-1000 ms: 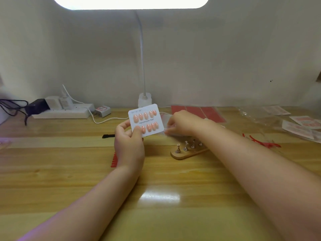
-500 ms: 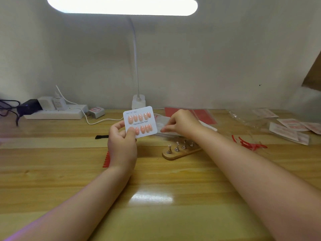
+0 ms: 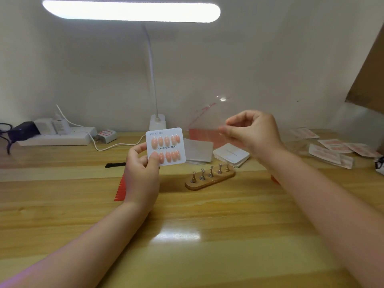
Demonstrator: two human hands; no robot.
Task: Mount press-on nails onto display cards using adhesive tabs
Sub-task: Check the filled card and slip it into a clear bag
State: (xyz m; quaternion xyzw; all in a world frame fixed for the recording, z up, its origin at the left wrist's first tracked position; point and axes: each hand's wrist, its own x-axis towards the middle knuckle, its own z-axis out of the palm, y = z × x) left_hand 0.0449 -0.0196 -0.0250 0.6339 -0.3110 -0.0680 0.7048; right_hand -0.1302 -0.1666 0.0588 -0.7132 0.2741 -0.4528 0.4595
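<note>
The left hand (image 3: 143, 169) pinches a display card (image 3: 165, 146) bearing 10 pink nails. The right hand (image 3: 252, 132) pinches a clear plastic bag (image 3: 207, 119) above the table (image 3: 187, 235).

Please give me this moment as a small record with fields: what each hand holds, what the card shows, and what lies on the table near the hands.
left hand: holds the display card upright, thumb on its lower left corner
display card: white, two rows of five pink nails, text "Handmade Nail"
right hand: raised, pinches a clear plastic bag with a red strip
wooden nail stand: on the table, five metal pegs, no nails on them
stack of blank cards: behind the stand
</note>
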